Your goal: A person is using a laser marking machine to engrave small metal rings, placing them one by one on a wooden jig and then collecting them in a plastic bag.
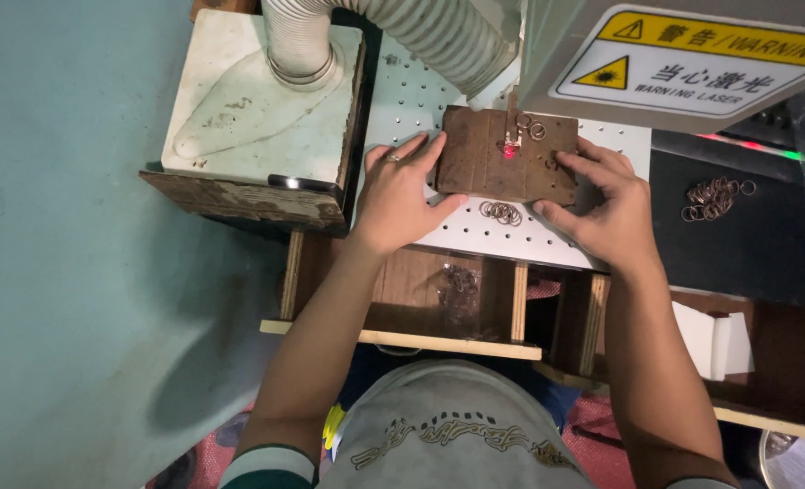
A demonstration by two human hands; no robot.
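- Wooden block [502, 163]: dark, flat, rectangular, scuffed; red light spot on top.
- Your left hand [398, 195] and right hand [606, 204]: fingers pressing its edges, steadying it.
- Metal rings [501, 212]: small loops on perforated white plate [475, 234].

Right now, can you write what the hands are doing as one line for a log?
left hand: steadies brown block | right hand: grips block's right edge | red light spot on block | loose rings on perforated plate

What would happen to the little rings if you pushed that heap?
The small heap of rings on the perforated plate would probably scatter, since they lie loose. They look like thin metal, so likely light. Being round, some might roll if tipped on edge.
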